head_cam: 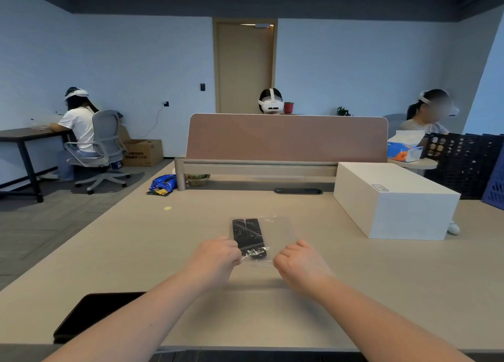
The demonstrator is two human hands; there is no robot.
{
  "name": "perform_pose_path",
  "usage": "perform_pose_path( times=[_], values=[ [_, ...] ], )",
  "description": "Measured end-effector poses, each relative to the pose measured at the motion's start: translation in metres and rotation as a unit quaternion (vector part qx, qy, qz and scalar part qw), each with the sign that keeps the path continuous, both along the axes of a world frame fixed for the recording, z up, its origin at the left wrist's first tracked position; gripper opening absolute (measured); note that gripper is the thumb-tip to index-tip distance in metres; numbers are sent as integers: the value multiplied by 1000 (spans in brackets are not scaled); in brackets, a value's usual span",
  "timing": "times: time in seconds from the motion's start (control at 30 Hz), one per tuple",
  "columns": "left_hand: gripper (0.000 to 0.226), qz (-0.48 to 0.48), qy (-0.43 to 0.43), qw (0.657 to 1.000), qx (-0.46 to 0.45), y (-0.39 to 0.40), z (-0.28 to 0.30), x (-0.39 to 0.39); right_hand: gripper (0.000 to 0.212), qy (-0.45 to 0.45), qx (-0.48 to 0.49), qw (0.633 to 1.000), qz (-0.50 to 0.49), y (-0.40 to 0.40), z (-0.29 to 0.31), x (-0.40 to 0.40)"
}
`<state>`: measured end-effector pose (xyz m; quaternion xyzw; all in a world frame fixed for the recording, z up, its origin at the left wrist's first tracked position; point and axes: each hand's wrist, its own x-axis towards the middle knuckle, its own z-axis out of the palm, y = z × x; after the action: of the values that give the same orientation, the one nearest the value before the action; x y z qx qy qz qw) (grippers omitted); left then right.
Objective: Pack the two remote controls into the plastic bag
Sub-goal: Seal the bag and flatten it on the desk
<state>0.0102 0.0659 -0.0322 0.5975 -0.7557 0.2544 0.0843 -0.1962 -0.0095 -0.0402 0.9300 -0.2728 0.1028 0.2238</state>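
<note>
Curled fingertips of the left hand and right hand are tucked out of sight, leaving their hold on the clear plastic bag impossible to judge. The near ends of the two black remote controls blur behind crinkled film. A flat black rectangular device on the beige surface lies partly under the left forearm. Small print on the white rectangular box is unreadable.

Glossy clear plastic bag (crinkled) on matt table

Two black remotes inside clear bag
</note>
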Motion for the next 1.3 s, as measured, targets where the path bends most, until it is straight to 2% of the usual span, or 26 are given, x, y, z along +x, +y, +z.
perform_pose_path(
  times=[0.4,0.5,0.63,0.73,0.83,0.9,0.97,1.03,1.1,1.2,1.23,1.3],
  values=[
    [31,26,-4,999,20,8,4,-4,35,27,22,997,-66,-8,-2,-42],
    [28,33,9,999,33,11,6,-5,17,30,69,994,-78,-6,5,-52],
    [18,13,58,998,37,14,-2,1,38,61,118,986,-103,-7,2,-59],
    [20,21,45,998,35,14,-6,1,39,49,141,982,-113,-6,-1,-58],
    [20,20,88,995,41,12,-8,4,39,51,140,981,-121,-7,-3,-56],
    [20,11,82,996,32,14,-4,2,38,54,132,983,-120,-7,-2,-57],
    [6,9,81,994,69,18,2,-2,38,45,141,982,-119,-8,-2,-59],
    [22,40,64,984,162,20,5,-4,33,47,171,975,-131,-10,-3,-62],
    [39,61,49,975,210,23,8,-3,27,33,215,963,-157,-15,-7,-69],
    [62,71,71,972,212,24,8,6,37,-11,273,943,-189,-22,-14,-77],
    [64,77,86,972,204,23,9,8,43,-30,291,935,-201,-22,-13,-78],
    [53,101,115,971,186,19,9,13,50,-87,323,916,-221,-24,-12,-76]
  ],
)
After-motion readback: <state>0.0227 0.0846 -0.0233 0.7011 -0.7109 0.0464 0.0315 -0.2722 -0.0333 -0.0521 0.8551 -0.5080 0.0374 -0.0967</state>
